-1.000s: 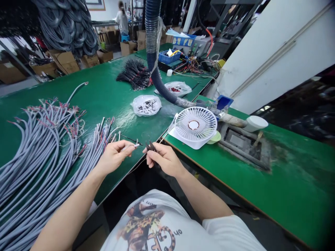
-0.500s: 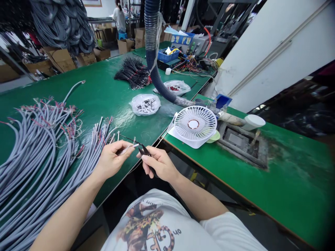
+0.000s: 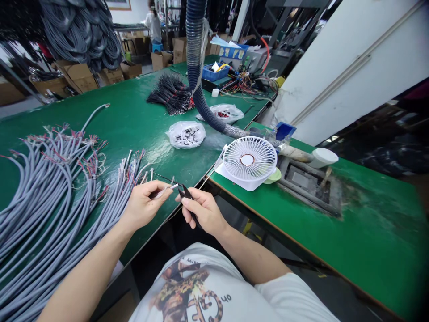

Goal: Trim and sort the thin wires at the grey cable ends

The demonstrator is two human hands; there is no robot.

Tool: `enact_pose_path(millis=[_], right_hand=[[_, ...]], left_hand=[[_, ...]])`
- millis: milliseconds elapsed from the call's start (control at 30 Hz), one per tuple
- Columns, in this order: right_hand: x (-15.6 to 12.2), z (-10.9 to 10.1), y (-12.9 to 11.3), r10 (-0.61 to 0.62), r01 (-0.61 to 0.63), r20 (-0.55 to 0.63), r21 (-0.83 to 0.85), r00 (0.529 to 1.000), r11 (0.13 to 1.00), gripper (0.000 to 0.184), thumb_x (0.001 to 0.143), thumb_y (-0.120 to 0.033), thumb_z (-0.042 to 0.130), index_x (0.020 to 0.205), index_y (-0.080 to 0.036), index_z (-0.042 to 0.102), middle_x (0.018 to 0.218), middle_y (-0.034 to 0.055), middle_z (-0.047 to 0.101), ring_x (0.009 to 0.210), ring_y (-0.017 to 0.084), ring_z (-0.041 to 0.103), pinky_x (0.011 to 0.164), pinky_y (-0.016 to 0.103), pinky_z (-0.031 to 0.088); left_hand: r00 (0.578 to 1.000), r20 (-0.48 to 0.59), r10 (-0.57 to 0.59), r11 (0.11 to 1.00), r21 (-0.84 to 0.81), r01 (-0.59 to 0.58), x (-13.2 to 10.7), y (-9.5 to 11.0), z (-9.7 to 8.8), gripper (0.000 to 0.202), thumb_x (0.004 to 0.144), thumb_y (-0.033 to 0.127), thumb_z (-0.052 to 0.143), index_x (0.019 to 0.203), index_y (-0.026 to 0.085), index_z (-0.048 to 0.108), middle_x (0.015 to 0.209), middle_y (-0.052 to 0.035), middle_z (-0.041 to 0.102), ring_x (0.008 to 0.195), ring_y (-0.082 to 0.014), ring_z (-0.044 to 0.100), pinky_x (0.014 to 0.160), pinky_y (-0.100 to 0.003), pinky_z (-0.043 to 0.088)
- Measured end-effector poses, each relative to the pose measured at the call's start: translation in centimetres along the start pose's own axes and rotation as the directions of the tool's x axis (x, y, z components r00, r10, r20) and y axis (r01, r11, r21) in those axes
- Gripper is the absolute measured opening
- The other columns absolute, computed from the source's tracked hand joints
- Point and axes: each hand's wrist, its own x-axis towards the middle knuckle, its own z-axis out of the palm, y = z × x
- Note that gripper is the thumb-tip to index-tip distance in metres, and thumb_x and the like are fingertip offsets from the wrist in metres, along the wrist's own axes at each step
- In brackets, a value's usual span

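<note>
My left hand (image 3: 147, 201) pinches the end of a cable (image 3: 169, 189), with pale strands and a white tip poking out past the fingertips. Wrapped round a pair of dark cutting pliers (image 3: 186, 193) is my right hand (image 3: 204, 210). The plier jaws are at the cable's white tip; I cannot tell whether they touch it. A thin black wire (image 3: 162, 177) runs above the left hand to the jaws. Left of my hands lies a big bundle of grey cables (image 3: 67, 192), their ends stripped to red, white and dark wires.
A white fan (image 3: 250, 161) stands on the right-hand bench. Further back are a clear bag of small black pieces (image 3: 186, 134), a bundle of black wires (image 3: 170, 94) and a ribbed hose (image 3: 196, 67) hanging down to the bench. A gap separates the two green benches.
Very little differs. The plier jaws have shifted slightly at the cable tip, and the view has moved a touch; both hands keep their hold.
</note>
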Motion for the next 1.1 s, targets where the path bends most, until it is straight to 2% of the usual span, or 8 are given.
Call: enact_pose_path(millis=[200,300,400,500,633,767,933,1100], right_hand=[[1.4,-0.6,-0.1,-0.113,0.136,-0.195,0.109,0.974,0.985,0.018,0.086,-0.034,0.053,0.089,-0.016,0.057,0.046,-0.0079,0.050,0.031,0.005,0.039,0.036,0.017,0.029],[1.9,-2.1,-1.2,-0.255,0.255,-0.307,-0.041,0.917,0.966,0.016,0.088,-0.033,0.051,0.092,-0.018,0.057,0.050,-0.0079,0.049,0.037,0.006,0.042,0.042,0.019,0.034],[1.8,-3.1,-2.2,-0.401,0.302,-0.147,-0.442,0.904,0.845,0.015,0.085,-0.030,0.058,0.092,-0.018,0.063,0.058,-0.0046,0.052,0.046,0.007,0.046,0.049,0.022,0.038],[1.9,-3.4,-2.6,-0.511,0.453,0.157,-0.717,0.845,0.529,0.015,0.087,-0.025,0.056,0.095,-0.018,0.066,0.065,-0.0004,0.058,0.054,0.009,0.048,0.055,0.024,0.039],[2.4,-3.7,-2.8,-0.484,0.613,0.497,-0.782,0.720,0.109,0.020,0.091,-0.020,0.044,0.096,-0.016,0.063,0.069,0.0029,0.059,0.061,0.013,0.051,0.058,0.026,0.036],[2.6,-3.7,-3.5,-0.408,0.638,0.649,-0.748,0.642,-0.185,0.024,0.093,-0.018,0.039,0.082,-0.015,0.060,0.063,0.0014,0.053,0.058,0.013,0.047,0.055,0.028,0.029],[2.3,-3.1,-4.6,-0.227,0.666,0.737,-0.673,0.636,-0.320,0.025,0.092,-0.014,0.038,0.072,-0.016,0.054,0.062,0.0015,0.052,0.055,0.012,0.043,0.054,0.029,0.025],[2.6,-2.8,-5.1,-0.085,0.682,0.714,-0.692,0.695,-0.235,0.021,0.089,-0.015,0.041,0.072,-0.016,0.053,0.062,0.0026,0.055,0.056,0.012,0.046,0.052,0.028,0.024]], left_hand=[[1.000,0.026,0.011,0.999,0.030,-0.012,0.1,0.2,0.1,0.028,0.081,0.038,0.059,0.072,0.012,0.067,0.057,0.0012,0.054,0.051,-0.0079,0.039,0.049,-0.020,0.031],[0.999,0.048,-0.001,0.999,0.053,-0.002,0.2,0.4,0.1,0.028,0.080,0.037,0.058,0.071,0.012,0.065,0.054,0.0023,0.050,0.050,-0.0077,0.036,0.048,-0.020,0.029],[0.998,0.069,-0.012,0.997,0.070,0.007,0.3,0.6,0.0,0.029,0.081,0.038,0.057,0.069,0.012,0.065,0.053,0.0027,0.048,0.050,-0.0079,0.036,0.047,-0.020,0.028],[0.994,0.112,-0.003,0.996,0.087,-0.007,0.3,0.7,-0.1,0.031,0.081,0.038,0.057,0.066,0.013,0.062,0.053,0.0030,0.046,0.050,-0.0078,0.035,0.048,-0.020,0.028],[0.986,0.164,0.012,0.991,0.127,-0.034,0.2,0.4,-0.1,0.033,0.083,0.039,0.054,0.064,0.013,0.061,0.053,0.0024,0.047,0.050,-0.0081,0.035,0.048,-0.020,0.029],[0.977,0.215,0.008,0.985,0.168,-0.045,0.1,0.0,-0.1,0.034,0.085,0.040,0.054,0.066,0.013,0.061,0.057,0.0011,0.052,0.054,-0.0088,0.040,0.051,-0.019,0.032],[0.952,0.306,-0.003,0.978,0.199,-0.061,0.1,-0.2,-0.1,0.036,0.087,0.040,0.050,0.066,0.013,0.061,0.058,0.0014,0.052,0.055,-0.0090,0.042,0.053,-0.019,0.033],[0.930,0.367,-0.016,0.975,0.212,-0.067,0.2,-0.5,-0.1,0.037,0.088,0.039,0.048,0.067,0.013,0.061,0.059,0.0008,0.052,0.056,-0.0096,0.042,0.053,-0.020,0.033]])
